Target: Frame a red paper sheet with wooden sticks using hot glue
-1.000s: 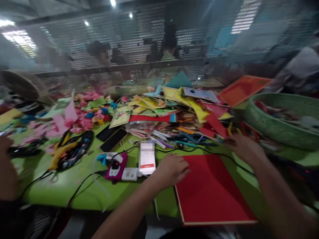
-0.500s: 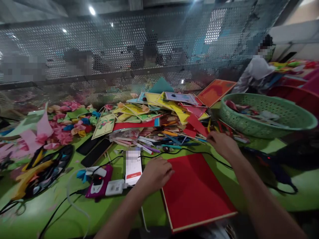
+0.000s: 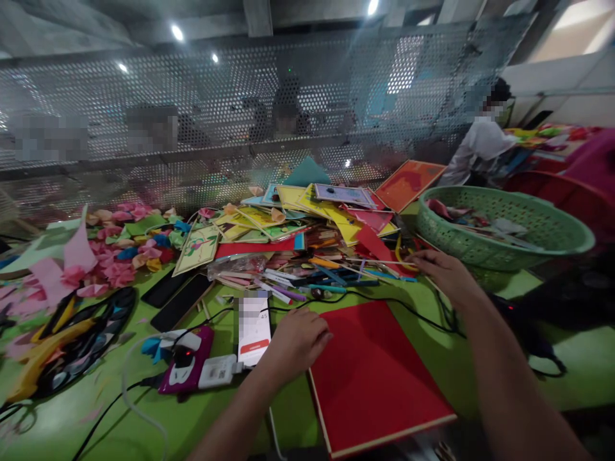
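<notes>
A red rectangular board with pale stick edging along its near and left sides lies on the green table. My left hand is beside its upper left edge, fingers curled; whatever the fingers may hold is hidden. Beyond the board, my right hand is closed in a pinch on a thin wooden stick, which points left over the heap of pens and sticks. Yellow-handled scissors or pliers lie close to its fingertips. Next to my left hand a lit phone lies face up.
A heap of decorated cards rises at the back. A green basket stands right, a dark glue gun below it. A purple power strip, a yellow glue gun and pink paper flowers are left. Black cable crosses behind the board.
My right hand has taken hold of a thin wooden stick and shifted slightly right. My left hand stays beside the board. The whole view has tilted a little.
</notes>
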### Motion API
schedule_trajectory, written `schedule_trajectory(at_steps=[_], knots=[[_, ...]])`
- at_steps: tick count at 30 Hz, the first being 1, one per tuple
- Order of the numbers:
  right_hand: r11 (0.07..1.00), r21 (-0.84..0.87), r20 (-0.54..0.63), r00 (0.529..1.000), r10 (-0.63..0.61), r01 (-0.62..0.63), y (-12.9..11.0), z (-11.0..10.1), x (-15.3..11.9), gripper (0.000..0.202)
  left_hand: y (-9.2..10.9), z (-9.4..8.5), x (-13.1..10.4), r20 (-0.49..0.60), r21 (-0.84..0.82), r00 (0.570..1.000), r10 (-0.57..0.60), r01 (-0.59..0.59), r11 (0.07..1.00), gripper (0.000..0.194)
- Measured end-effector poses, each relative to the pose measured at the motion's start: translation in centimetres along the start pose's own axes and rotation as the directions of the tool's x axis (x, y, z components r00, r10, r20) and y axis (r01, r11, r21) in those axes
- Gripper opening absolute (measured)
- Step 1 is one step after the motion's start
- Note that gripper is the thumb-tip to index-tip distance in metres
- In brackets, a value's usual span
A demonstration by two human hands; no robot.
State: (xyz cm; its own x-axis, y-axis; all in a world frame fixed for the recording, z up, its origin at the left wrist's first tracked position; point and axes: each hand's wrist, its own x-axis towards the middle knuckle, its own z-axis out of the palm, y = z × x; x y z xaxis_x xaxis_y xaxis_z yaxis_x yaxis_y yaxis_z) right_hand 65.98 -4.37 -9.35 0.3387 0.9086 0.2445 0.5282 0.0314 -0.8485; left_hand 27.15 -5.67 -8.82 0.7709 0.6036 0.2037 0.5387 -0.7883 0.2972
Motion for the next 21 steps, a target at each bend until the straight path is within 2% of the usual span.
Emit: schedule_trajectory(at_steps=[4, 8, 10, 12, 16, 18, 21], knots=[[0.989, 0.150, -0.167, 0.985, 0.038, -0.013, -1.5, -0.2, -0.5, 0.024, 0.1, -0.4, 0.0, -0.050, -0.014, 0.999, -0.016, 0.015, 1.000, 0.009], [0.964, 0.261, -0.383, 0.922, 0.059, 0.047, -2.6, -0.8, -1.1, 0.025, 0.0, -0.5, -0.1, -0.124, -0.050, 0.990, -0.061, 0.055, 0.997, 0.010], [0.950, 0.304, -0.412, 0.909, 0.059, 0.076, -3.1, -0.8, -1.4, 0.024, -0.1, -0.4, -0.2, -0.177, -0.066, 0.980, -0.090, 0.079, 0.995, 0.010], [0.937, 0.343, -0.355, 0.933, 0.055, 0.075, -3.6, -0.4, -1.8, 0.023, -0.2, -0.4, -0.3, -0.256, -0.085, 0.960, -0.115, 0.096, 0.992, 0.013], [0.928, 0.373, -0.106, 0.994, 0.032, 0.011, -4.9, 1.7, -2.9, 0.026, -0.2, -0.8, -0.3, -0.399, -0.096, 0.902, -0.166, 0.139, 0.986, 0.041], [0.931, 0.365, 0.025, 1.000, 0.008, -0.016, -5.3, 2.8, -3.6, 0.029, -0.2, -1.0, -0.3, -0.395, -0.084, 0.898, -0.195, 0.176, 0.981, 0.048], [0.943, 0.331, 0.181, 0.983, -0.025, -0.037, -5.8, 3.9, -4.4, 0.036, -0.2, -1.0, -0.3, -0.337, -0.067, 0.916, -0.216, 0.206, 0.976, 0.038]])
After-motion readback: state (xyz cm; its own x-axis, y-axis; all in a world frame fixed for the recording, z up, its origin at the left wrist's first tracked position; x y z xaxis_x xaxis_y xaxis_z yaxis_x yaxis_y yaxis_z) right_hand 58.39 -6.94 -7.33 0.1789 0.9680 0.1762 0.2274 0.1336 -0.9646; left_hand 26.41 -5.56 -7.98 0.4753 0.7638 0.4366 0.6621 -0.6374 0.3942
